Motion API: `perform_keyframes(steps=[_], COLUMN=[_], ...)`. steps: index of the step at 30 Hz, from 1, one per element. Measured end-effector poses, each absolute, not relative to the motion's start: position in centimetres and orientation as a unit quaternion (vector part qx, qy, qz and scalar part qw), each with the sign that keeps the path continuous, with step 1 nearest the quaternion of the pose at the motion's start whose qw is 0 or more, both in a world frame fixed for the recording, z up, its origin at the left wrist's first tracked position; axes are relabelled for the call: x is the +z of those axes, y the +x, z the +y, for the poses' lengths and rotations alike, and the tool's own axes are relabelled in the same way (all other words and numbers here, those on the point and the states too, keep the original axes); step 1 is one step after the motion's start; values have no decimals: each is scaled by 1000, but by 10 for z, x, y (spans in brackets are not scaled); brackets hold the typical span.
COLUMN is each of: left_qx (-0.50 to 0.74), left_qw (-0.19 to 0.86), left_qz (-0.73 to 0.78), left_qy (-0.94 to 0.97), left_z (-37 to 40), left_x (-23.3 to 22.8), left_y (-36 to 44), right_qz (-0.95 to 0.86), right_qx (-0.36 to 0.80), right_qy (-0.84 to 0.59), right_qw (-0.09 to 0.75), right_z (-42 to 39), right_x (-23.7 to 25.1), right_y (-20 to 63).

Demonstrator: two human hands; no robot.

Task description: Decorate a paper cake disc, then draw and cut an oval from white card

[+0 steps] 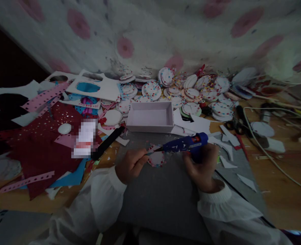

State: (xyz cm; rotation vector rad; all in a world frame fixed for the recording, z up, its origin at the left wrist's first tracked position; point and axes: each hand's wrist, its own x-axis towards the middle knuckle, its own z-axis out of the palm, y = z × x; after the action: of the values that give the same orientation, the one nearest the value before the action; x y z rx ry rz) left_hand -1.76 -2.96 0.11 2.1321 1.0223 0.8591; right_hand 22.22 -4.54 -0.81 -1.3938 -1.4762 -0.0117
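My right hand grips a blue glue gun by its handle, the nozzle pointing left. The nozzle tip sits at the top edge of a small round paper cutout with a pink and blue dotted rim. My left hand pinches that cutout at its left edge and holds it on the grey mat. Both sleeves are white.
An open white box stands just beyond the hands. Behind it lie several dotted paper discs. Red, pink and blue paper sheets pile at the left. Scissors, a white cable and paper scraps lie right.
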Motion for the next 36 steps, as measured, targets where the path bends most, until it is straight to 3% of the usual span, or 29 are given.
perform_keyframes(steps=[8, 18, 22, 26, 30, 33, 36], left_qx=[323, 348, 384, 404, 375, 316, 254], left_qw=[305, 375, 421, 429, 337, 261, 218], left_qz=[387, 458, 495, 546, 577, 580, 576], left_qy=[808, 727, 657, 595, 643, 704, 746], left_z=[-30, -30, -38, -47, -50, -50, -49], left_x=[3, 5, 15, 34, 47, 50, 52], left_y=[-16, -13, -5, 11, 33, 49, 62], right_qz=[-528, -484, -530, -658, -788, -845, -854], right_qx=[-32, -75, -117, -86, -13, 35, 30], right_qy=[-662, -782, -705, -528, -398, -363, -357], right_qw=[531, 386, 455, 530, 469, 390, 376], right_z=[-34, -10, -17, -32, -51, -61, -64], right_x=[-15, -13, -6, 1, 9, 12, 9], right_y=[237, 284, 273, 248, 222, 210, 207])
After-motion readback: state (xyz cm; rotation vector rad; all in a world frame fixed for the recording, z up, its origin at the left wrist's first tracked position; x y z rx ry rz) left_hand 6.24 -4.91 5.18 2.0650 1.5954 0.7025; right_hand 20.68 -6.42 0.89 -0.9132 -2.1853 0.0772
